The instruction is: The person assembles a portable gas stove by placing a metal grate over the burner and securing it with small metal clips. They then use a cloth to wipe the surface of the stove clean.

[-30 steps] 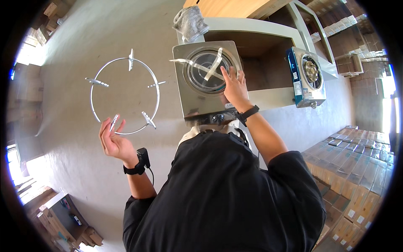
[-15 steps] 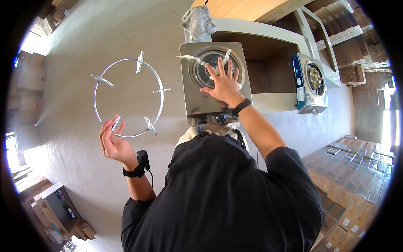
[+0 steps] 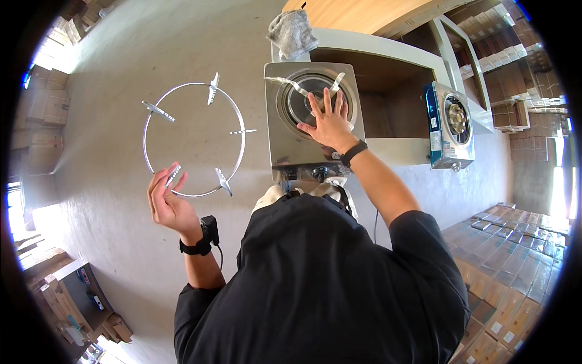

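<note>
In my left hand is a thin metal pan-support ring with several notched prongs, pinched at its near left side and held out left of the stove. The silver gas stove stands in front of me, its black knob on the near side. Over the round burner well rests my right hand, fingers spread and palm down. Pale strips stick out from under its fingers toward the stove's far side; their middle is hidden by the hand. Whether the hand presses on them I cannot tell.
A grey cloth lies on the grey frame's corner beyond the stove. Right of it is an open brown compartment, then a second gas stove. Stacked cartons stand at the lower right; a wooden board lies at the far side.
The view has shifted a little, moving the scene slightly rightward. My right hand has slid slightly nearer me on the burner, its fingers less spread. The left hand still holds the ring.
</note>
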`<control>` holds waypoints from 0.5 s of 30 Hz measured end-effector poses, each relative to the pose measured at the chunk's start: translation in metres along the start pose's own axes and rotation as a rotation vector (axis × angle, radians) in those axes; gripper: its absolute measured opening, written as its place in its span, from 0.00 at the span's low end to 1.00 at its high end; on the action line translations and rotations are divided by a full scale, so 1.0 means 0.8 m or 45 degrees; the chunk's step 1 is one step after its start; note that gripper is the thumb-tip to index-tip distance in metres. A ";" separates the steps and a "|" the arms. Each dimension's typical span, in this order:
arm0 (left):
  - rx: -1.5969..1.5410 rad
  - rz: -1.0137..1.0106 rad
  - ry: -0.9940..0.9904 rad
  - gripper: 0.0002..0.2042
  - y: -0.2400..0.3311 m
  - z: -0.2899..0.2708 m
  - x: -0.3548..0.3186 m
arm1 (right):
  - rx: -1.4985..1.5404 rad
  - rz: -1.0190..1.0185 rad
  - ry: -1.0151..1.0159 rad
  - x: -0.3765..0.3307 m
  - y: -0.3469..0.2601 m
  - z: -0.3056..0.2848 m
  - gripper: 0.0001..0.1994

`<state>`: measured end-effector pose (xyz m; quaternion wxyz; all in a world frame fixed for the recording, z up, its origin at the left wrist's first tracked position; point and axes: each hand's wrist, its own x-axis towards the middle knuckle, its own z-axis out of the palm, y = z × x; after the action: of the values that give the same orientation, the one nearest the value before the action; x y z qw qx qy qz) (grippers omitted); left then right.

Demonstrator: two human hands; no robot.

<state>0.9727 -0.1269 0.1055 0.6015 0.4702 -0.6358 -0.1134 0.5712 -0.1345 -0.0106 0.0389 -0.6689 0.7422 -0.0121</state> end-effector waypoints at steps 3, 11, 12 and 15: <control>-0.011 0.012 -0.014 0.14 0.004 0.005 -0.003 | -0.023 0.027 -0.018 0.002 0.001 0.009 0.50; -0.025 -0.022 -0.050 0.15 0.015 0.007 -0.002 | 0.046 -0.147 -0.208 0.034 0.034 -0.037 0.61; -0.018 -0.025 -0.057 0.15 0.014 0.007 -0.003 | 0.076 -0.135 -0.278 0.039 0.039 -0.035 0.61; 0.000 -0.030 -0.072 0.17 0.013 0.005 -0.007 | 0.111 -0.125 -0.343 0.041 0.049 -0.022 0.64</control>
<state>0.9639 -0.1190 0.1082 0.5820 0.4744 -0.6469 -0.1335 0.5279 -0.1639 0.0026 0.1666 -0.6975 0.6955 0.0437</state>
